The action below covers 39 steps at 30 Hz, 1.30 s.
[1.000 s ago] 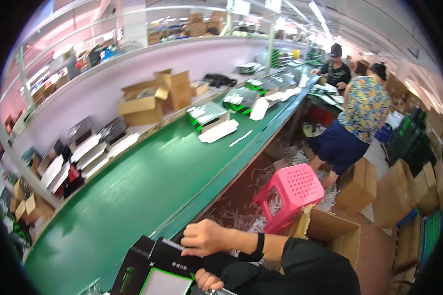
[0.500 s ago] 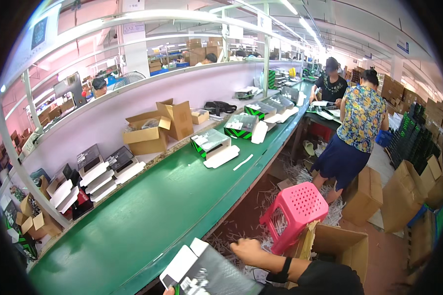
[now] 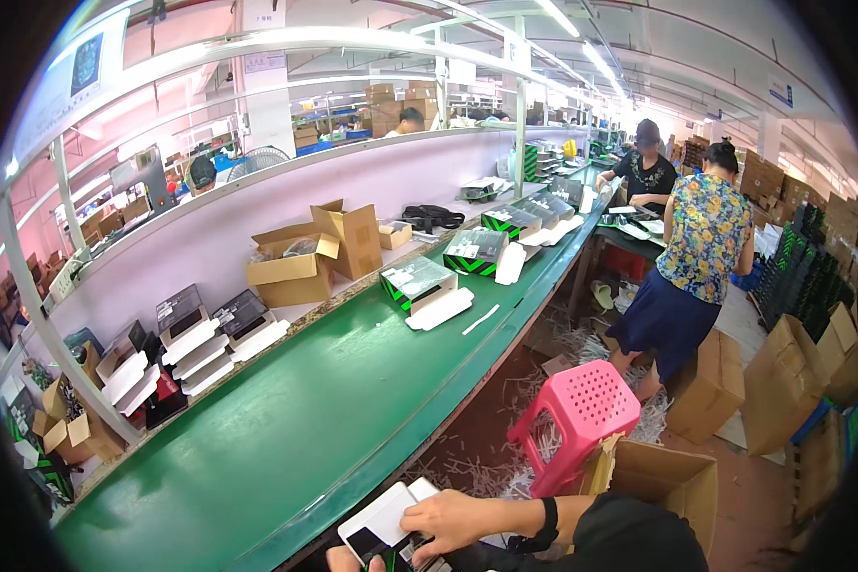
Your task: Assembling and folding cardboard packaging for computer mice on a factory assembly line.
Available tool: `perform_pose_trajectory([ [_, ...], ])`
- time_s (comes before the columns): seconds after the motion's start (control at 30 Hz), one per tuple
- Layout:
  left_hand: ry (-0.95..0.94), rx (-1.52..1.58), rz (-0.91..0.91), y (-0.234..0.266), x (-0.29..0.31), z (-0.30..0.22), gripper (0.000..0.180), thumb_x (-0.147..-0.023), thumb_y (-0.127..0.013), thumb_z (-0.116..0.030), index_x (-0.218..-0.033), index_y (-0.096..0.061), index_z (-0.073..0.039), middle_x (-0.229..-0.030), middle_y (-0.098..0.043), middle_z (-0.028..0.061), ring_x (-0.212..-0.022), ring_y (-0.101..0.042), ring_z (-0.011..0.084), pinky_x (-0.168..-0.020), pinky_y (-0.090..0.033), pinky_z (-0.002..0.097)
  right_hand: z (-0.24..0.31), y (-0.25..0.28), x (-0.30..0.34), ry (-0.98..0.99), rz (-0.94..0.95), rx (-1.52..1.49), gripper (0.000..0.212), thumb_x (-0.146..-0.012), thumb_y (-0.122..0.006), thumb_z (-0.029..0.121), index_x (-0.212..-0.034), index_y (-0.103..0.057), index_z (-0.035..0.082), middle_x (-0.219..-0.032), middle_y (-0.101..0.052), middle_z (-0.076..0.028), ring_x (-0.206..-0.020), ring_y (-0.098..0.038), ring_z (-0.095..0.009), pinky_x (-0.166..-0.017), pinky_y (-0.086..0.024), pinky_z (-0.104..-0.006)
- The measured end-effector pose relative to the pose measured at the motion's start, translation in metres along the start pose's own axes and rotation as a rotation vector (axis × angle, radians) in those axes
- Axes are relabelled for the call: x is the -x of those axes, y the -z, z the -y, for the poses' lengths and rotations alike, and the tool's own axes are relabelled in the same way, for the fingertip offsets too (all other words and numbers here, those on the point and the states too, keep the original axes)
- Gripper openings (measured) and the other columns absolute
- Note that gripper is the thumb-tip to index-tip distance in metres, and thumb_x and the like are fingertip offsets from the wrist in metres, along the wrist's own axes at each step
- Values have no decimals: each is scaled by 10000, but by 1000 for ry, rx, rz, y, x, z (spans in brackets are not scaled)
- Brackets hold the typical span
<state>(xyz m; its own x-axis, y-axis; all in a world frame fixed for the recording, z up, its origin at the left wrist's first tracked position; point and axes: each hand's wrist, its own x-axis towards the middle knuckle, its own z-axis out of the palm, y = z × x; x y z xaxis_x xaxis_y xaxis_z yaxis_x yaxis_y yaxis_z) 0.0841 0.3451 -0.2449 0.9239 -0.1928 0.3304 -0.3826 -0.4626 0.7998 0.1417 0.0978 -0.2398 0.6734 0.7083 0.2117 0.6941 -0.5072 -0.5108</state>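
Observation:
At the lower edge, a black and green printed carton [image 3: 387,516] with white inner flaps stands open toward the conveyor. My left hand [image 3: 351,561] grips its near left edge, mostly cut off by the picture's border. My right hand [image 3: 448,520], a black band on its wrist, lies over the carton's open end. Its fingers are bent and closed against the white flap and the opening; the fingertips are partly hidden. Ahead on the green conveyor belt [image 3: 286,419] sits a similar carton [image 3: 419,278] with its white flap folded out.
More open cartons [image 3: 477,250] line the belt farther off. Stacked cartons [image 3: 186,319] and brown boxes [image 3: 291,272] stand on the left ledge. A pink stool [image 3: 586,400] and an open brown box [image 3: 667,486] are at my right. Two people [image 3: 705,238] stand beyond, amid paper shreds.
My right hand has come left and down from beside the carton onto its open end. The carton is now lower and turned, with more of my left hand showing. The view has shifted slightly.

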Motion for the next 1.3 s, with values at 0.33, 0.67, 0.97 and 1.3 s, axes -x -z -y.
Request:
perform_pose_trajectory([
  [0.33, 236, 340, -282, -41, 39, -61, 569, -875, -773, -80, -1347, -508, 93, -1228, -626, 141, -1022, -647, 230, -855, -539, 354, 50, 34, -24, 204, -502, -213, 318, -847, -829, 286, -822, -612, 56, -765, -577, -85, -695, -623, -286, -570, -493, -359],
  [0.67, 676, 1072, -75, -19, 66, 0, 486, -929, -700, -39, -1347, -474, 65, -1199, -634, 179, -974, -650, 216, -837, -573, 335, 60, -3, -37, 88, -801, -113, 369, -887, -798, 216, -1148, -617, 28, -996, -638, -120, -837, -678, -275, -697, -582, -357],
  [0.97, 645, 1016, -48, -20, 88, 36, 441, -929, -669, -24, -1331, -512, 69, -1190, -670, 199, -1043, -673, 243, -876, -573, 348, -33, -37, 32, -701, 32, -1304, 613, -908, -756, 522, -1255, -557, 57, -1072, -590, -1, -960, -533, -61, -700, -426, -223],
  [1.3, 707, 1047, -103, -25, 83, 38, 470, -902, -672, -19, -1337, -520, 76, -1187, -684, 192, -1017, -693, 266, -879, -580, 360, -46, -66, 34, -556, 136, -1366, 714, -825, -819, 559, -1263, -602, 38, -1039, -660, 25, -849, -591, -64, -711, -486, -244],
])
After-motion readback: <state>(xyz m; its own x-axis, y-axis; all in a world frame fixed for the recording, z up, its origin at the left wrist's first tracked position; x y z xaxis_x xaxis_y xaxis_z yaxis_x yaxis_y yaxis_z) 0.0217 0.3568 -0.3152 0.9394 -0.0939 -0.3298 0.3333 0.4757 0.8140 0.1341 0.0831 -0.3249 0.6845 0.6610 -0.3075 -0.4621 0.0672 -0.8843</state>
